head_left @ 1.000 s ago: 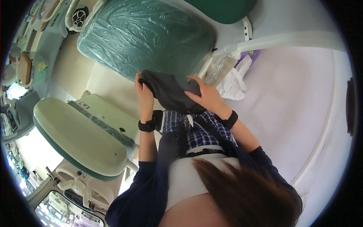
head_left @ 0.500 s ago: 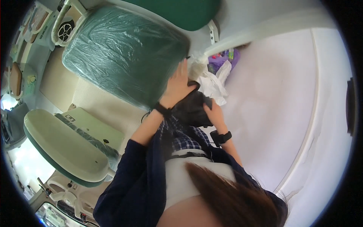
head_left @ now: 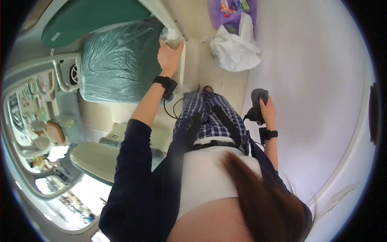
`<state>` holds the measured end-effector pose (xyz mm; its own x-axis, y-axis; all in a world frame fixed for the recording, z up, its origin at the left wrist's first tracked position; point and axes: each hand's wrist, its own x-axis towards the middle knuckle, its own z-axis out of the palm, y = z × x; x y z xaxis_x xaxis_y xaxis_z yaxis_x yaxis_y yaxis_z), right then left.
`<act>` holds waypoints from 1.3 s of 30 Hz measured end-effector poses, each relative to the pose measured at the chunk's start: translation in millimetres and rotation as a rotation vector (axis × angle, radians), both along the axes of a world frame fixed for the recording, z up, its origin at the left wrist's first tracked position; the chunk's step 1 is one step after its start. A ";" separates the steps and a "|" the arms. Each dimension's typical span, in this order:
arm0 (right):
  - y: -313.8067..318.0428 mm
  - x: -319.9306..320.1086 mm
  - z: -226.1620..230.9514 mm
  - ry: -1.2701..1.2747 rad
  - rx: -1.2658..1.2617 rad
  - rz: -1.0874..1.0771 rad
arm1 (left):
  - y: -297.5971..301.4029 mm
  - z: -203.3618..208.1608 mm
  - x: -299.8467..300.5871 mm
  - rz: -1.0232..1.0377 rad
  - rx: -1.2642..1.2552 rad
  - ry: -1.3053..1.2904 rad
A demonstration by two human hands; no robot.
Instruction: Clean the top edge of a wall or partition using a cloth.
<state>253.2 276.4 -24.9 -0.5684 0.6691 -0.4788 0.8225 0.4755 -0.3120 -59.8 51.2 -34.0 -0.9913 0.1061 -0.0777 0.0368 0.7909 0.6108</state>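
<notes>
My left hand (head_left: 169, 59) is curled around the plastic-wrapped end of a pale armrest (head_left: 166, 17), at the corner of a green seat (head_left: 121, 60) covered in clear plastic. Its thumb sticks out to the right. Off to the right, my right hand (head_left: 268, 111) holds a dark grey and black object (head_left: 256, 105), rounded at the top; its exact kind does not show. The object hangs in front of the white wall, apart from my legs. Both wrists carry black straps with small boxes, and a cable runs from the left one.
A white plastic bag (head_left: 235, 50) sits on the floor ahead, against a purple bag (head_left: 213, 14) with colourful packets. A green seatback (head_left: 92, 18) stands beyond the seat. Another pale seat (head_left: 90, 159) is at lower left, before the vehicle's dashboard and windows.
My hands have parted: the left has let go of the dark object and taken the armrest end, while the right has carried the object off to the right. The view has shifted.
</notes>
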 end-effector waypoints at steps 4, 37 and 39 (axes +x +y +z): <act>-16.9 29.9 -17.9 -0.078 -0.094 -0.124 | 8.3 1.8 3.3 -0.022 -0.004 0.017; -189.1 109.5 -41.1 0.127 -0.118 -0.870 | 40.8 -23.7 3.6 -0.367 0.181 0.051; -189.4 112.5 -43.7 0.106 -0.151 -0.893 | 37.6 -24.9 2.5 -0.369 0.124 0.111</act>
<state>365.7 87.0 -68.6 0.0850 0.8158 -0.5720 0.8286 -0.3767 -0.4141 -57.3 88.8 -58.8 -0.8867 0.4580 0.0632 0.3751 0.6328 0.6774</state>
